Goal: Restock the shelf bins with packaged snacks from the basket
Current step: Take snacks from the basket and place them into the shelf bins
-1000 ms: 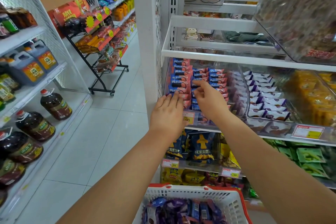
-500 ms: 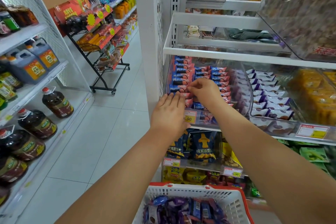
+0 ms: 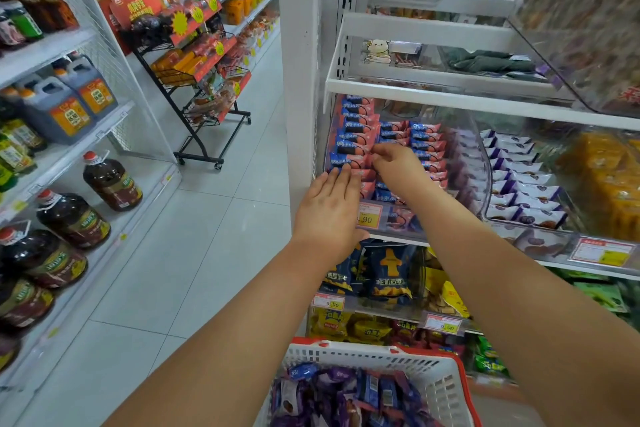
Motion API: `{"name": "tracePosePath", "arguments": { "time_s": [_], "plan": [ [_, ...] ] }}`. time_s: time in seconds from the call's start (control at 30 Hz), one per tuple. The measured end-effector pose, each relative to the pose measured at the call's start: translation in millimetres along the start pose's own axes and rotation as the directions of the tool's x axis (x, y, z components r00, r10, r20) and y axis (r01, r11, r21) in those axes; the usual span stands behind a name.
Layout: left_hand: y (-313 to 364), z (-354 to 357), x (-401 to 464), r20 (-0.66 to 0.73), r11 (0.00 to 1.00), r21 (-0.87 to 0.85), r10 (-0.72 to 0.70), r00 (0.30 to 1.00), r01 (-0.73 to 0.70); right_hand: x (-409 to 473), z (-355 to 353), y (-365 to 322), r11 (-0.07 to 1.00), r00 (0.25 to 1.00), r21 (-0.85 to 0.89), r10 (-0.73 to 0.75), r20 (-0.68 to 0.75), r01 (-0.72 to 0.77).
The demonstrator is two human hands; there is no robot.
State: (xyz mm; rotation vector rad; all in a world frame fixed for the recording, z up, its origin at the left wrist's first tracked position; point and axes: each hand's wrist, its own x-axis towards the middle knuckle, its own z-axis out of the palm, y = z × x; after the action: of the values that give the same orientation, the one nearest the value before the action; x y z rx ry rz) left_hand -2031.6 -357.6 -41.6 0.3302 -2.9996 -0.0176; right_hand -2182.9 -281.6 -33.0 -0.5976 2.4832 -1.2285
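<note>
The clear bin (image 3: 408, 163) on the shelf is the main spot, and both hands are at it. The left hand (image 3: 329, 215) lies flat with straight fingers. Its fingertips push on the front of the left row of pink-and-blue snack packs (image 3: 353, 142), near the front edge of the bin. The right hand (image 3: 398, 159) is a bit deeper in the bin. Its fingers are bent and seem to pinch the edge of one pack in the middle row, but the pack is small and partly hidden.

I think the job right now is to tidy the rows so more packs fit. To do it well, the flat hand should hold the left row steady while the other hand slides its pack straight into line. The packs should stand close with labels facing front. A gentle push is best, because a hard one could tip a row over.

The clear bin holds three rows of the pink-and-blue packs. To the right of it, another bin (image 3: 519, 177) holds white-and-purple packs. Below the clear bin, dark blue bags (image 3: 389, 274) stand on the next shelf. Lower still, nearest the person, the red-and-white basket (image 3: 374, 354) has lots of purple and blue packs left, so much restocking remains.
</note>
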Motion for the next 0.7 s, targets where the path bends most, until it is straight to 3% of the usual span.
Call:
{"name": "tracePosePath", "arguments": {
  "time_s": [0.23,0.43,0.7],
  "plan": [
    [-2,2,0,0.030,1.000,-0.020,-0.001,1.000,0.002,28,-9,4,0.964,0.987,0.240,0.141,-0.083,-0.118],
    [-2,4,0,0.035,1.000,-0.018,-0.005,0.999,0.006,47,-8,-10,0.847,0.958,0.462,0.286,0.019,-0.262],
    [-2,3,0,0.042,1.000,-0.002,-0.005,0.999,0.005,37,-1,-13,0.807,0.978,0.559,0.207,0.035,-0.191]
  ]
}}
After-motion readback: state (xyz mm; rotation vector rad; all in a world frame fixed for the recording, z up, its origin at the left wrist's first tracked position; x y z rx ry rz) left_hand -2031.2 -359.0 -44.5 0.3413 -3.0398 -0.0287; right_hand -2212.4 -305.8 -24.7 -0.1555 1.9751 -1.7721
